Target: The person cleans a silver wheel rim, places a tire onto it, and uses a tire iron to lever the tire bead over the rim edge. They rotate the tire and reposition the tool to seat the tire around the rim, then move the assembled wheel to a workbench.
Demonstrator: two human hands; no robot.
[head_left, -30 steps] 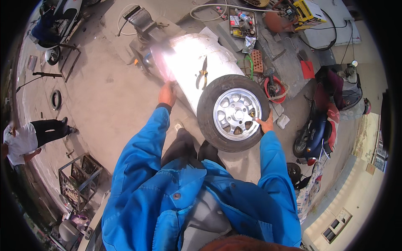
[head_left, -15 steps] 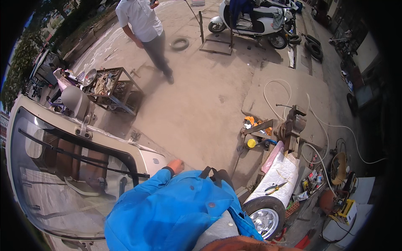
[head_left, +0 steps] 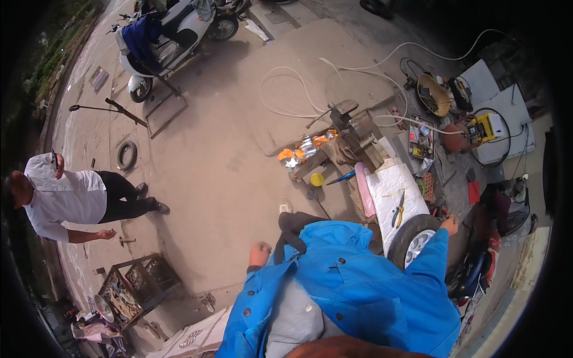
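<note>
My left hand (head_left: 259,254) hangs beside my blue jacket, its fingers curled in, and I see nothing in it. My right hand (head_left: 450,225) reaches past the far right side of a small wheel with a black tyre (head_left: 410,240) and a silver rim; its fingers are too small to make out. The wheel stands against the near end of a white quilted pad (head_left: 391,186). Yellow-and-black pliers (head_left: 398,210) lie on that pad. Beyond the pad stands a rusty bench vise (head_left: 353,126).
A person in a white shirt (head_left: 65,194) walks at the left, near a metal cart (head_left: 140,290) of parts. A scooter (head_left: 173,39) and a loose tyre (head_left: 126,156) are farther off. A pale hose (head_left: 358,70), a parts tray (head_left: 422,138) and an air compressor (head_left: 462,132) lie right.
My view has swung to the right, away from the pale vehicle with the windshield. My right hand has come into sight by the wheel. The person in white has turned and stepped.
</note>
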